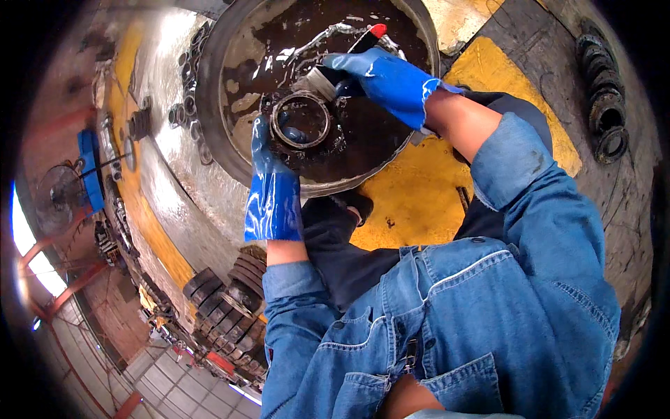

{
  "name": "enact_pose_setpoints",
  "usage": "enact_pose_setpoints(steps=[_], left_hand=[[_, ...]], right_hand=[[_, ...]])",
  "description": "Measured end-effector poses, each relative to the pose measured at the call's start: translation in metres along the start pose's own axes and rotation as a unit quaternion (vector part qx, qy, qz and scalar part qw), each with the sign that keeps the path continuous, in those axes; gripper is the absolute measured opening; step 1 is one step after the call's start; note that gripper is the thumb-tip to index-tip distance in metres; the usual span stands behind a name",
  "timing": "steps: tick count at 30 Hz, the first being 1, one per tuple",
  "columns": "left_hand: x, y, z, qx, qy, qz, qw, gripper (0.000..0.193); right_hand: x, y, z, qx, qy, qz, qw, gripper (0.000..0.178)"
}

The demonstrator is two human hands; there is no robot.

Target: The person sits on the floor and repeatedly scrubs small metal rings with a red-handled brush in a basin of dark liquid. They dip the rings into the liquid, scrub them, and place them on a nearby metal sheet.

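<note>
A dark, wet metal ring point(326, 120) is held over the liquid in a wide round metal basin point(211, 84). My left hand point(272, 185), in a blue rubber glove, grips the ring from its left side, and blue fingertips show through its opening. My right hand point(391, 80), gloved alike, is closed round a paintbrush point(366, 40) with a black handle and a red tip. The brush's pale head points down and left, right by the ring's upper edge. Whether the bristles touch the ring I cannot tell. Dark liquid with whitish streaks fills the basin.
Several small dark rings point(188, 108) lie left of the basin. A row of larger black rings point(606, 105) runs along the floor at far right. Stacked ribbed dark parts point(223, 304) stand at lower left, and a fan point(61, 197) at far left. Yellow flooring point(405, 192) lies beneath me.
</note>
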State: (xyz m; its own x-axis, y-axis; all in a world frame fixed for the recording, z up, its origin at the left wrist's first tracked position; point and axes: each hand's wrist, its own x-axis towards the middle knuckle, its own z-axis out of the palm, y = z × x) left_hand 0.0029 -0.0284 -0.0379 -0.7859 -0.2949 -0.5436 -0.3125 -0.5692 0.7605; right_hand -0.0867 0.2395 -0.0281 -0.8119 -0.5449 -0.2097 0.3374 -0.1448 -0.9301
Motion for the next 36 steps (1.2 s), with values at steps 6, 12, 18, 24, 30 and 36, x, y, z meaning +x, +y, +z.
enact_pose_setpoints(steps=[6, 12, 18, 24, 30, 36], left_hand=[[-0.007, 0.013, 0.020, -0.117, 0.034, 0.004, 0.993, 0.047], [-0.002, 0.007, -0.014, 0.005, -0.010, 0.026, 1.000, 0.048], [-0.010, -0.004, 0.004, -0.001, 0.061, -0.017, 0.998, 0.051], [-0.020, -0.006, 0.024, -0.020, 0.082, -0.038, 0.996, 0.053], [-0.039, -0.008, 0.042, 0.100, 0.047, 0.004, 0.994, 0.069], [-0.039, -0.012, 0.041, 0.085, 0.037, 0.005, 0.996, 0.076]], right_hand=[[-0.009, -0.004, 0.002, -0.159, 0.013, 0.094, 0.983, 0.037], [0.048, 0.016, 0.015, -0.152, 0.048, -0.069, 0.985, 0.047], [0.046, 0.031, -0.011, -0.277, 0.037, 0.049, 0.959, 0.053], [0.058, 0.009, -0.003, -0.246, 0.048, 0.033, 0.968, 0.047], [0.048, 0.001, 0.007, -0.183, -0.102, -0.118, 0.971, 0.035], [0.048, 0.038, -0.028, -0.327, 0.044, 0.007, 0.944, 0.043]])
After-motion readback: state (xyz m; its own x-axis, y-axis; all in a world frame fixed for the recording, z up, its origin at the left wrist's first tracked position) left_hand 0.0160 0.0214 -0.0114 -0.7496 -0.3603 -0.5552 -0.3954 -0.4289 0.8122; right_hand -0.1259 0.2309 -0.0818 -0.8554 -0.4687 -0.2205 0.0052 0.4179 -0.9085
